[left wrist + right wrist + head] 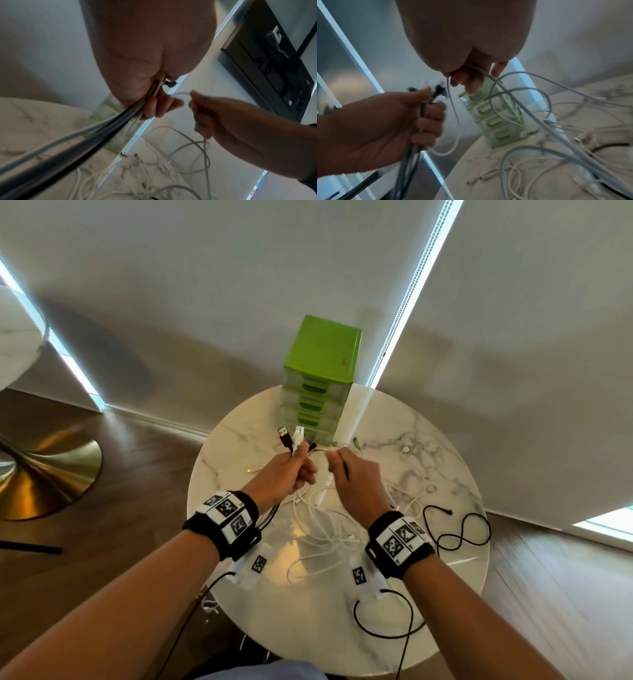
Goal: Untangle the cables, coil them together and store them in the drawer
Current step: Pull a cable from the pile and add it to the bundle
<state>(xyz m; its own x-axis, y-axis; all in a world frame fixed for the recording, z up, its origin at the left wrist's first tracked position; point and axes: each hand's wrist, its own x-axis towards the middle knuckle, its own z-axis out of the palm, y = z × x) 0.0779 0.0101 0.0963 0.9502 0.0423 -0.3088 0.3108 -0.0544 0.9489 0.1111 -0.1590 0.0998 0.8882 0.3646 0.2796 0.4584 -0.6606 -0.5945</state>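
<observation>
Currently left hand (291,470) clenched round bundle of black and white cables (421,111), USB plugs (291,436) poking up past fingers. Right hand (352,477) pinching one thin white cable (453,121), which loops across to left fist. Both hands raised above round marble table (239,446). Remaining white cables (329,525) tangled on tabletop under hands. Green drawer unit (322,364) at table's far edge, drawers closed.
</observation>
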